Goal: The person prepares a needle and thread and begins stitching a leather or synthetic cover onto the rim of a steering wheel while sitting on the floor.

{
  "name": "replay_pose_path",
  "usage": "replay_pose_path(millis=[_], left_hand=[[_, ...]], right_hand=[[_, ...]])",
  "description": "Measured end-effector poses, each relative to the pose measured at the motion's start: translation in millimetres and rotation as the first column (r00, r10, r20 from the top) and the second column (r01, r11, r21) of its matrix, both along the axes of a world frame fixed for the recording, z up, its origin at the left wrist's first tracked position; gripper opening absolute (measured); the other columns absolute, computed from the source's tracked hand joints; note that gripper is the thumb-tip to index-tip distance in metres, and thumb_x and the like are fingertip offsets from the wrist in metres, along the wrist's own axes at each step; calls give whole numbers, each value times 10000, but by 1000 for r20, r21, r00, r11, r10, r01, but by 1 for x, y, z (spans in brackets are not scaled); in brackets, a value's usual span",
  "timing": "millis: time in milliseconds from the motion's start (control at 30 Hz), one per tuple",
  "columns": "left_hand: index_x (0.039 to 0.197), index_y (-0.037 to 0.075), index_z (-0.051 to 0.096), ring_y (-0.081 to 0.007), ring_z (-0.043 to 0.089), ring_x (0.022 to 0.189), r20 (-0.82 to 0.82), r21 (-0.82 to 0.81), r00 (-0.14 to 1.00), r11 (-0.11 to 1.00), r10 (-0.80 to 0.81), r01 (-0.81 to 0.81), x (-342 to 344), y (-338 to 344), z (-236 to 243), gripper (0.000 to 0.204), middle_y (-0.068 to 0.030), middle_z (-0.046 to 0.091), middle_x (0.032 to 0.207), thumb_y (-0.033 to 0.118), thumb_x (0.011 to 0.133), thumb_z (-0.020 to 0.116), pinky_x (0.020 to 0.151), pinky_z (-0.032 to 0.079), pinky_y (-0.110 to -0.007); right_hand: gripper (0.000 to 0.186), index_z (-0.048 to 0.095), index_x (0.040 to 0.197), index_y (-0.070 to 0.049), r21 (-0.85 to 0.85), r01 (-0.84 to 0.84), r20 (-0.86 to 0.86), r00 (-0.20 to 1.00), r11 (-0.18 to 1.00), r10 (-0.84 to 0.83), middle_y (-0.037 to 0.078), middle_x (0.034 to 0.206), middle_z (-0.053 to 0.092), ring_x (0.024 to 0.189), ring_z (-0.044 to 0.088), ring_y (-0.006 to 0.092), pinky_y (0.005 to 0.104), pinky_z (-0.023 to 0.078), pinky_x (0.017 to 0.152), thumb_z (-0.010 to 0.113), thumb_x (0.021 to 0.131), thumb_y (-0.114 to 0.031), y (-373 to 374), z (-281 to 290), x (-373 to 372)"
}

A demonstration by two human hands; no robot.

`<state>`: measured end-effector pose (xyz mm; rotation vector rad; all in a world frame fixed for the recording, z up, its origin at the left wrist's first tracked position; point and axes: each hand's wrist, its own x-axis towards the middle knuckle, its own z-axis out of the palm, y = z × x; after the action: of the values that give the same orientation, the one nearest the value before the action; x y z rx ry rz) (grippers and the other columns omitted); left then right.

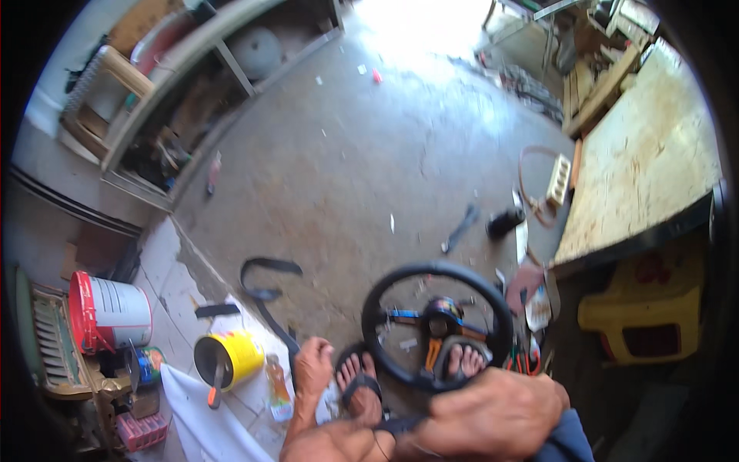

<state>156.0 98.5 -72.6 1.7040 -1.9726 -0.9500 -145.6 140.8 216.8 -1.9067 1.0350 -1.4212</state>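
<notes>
A black steering wheel (385, 286) with blue and orange spokes stands upright on the concrete floor in front of my sandalled feet (359, 376). My right hand (493, 416) is closed in a fist at its lower rim and holds it there. My left hand (312, 366) hangs lower left of the wheel with its fingers curled. A black strip (265, 296) loops over the floor and runs straight up into that hand. A small bottle of orange liquid (278, 387) stands just left of it.
A yellow can (239, 356) holding a tool, a red-and-white bucket (115, 312) and a white cloth (204, 423) sit at lower left. A shelf unit (173, 73) stands upper left. A plywood-topped bench (647, 162) and a yellow stool (647, 316) are on the right.
</notes>
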Motion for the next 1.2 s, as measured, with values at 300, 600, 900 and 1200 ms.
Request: replay_pose_path(millis=[300, 600, 900, 1200], left_hand=[[984, 4, 651, -366, 684, 865, -339, -86, 902, 963, -269, 255, -116, -71, 80, 110, -183, 672, 915, 66, 906, 699, 766, 535, -420], [1077, 35, 583, -394, 688, 869, -398, -41, 918, 999, -11, -6, -146, -105, 7, 151, -191, 692, 928, 171, 1012, 587, 782, 522, -489], [1073, 55, 588, -404, 709, 928, -340, 179, 940, 978, -37, 104, -235, -121, -32, 229, -166, 738, 955, 257, 1054, 479, 820, 526, -514], [1013, 33, 617, -152, 650, 864, -610, 156, 788, 964, -79, 218, -238, -134, 5, 186, -52, 704, 900, 185, 1070, 527, 802, 524, -335]], right_hand=[[335, 432, 666, -68, -206, 68, 149, 988, 976, -37, 111, 761, 732, 461, 356, 81, 223, 345, 383, 728, 734, 74, 6, 44, -8], [197, 592, 682, -16, -268, -136, -189, 978, 954, 87, 150, 865, 770, 511, 553, 135, 259, 517, 444, 727, 813, 42, -5, 66, -13], [170, 579, 807, -60, -28, -62, -41, 997, 998, 61, 103, 889, 769, 571, 576, 138, 292, 492, 514, 739, 845, -16, 22, 52, -27], [270, 572, 629, -49, -86, 59, 127, 991, 995, -47, 96, 835, 775, 448, 487, 53, 235, 358, 382, 734, 833, 23, 28, 42, -40]])
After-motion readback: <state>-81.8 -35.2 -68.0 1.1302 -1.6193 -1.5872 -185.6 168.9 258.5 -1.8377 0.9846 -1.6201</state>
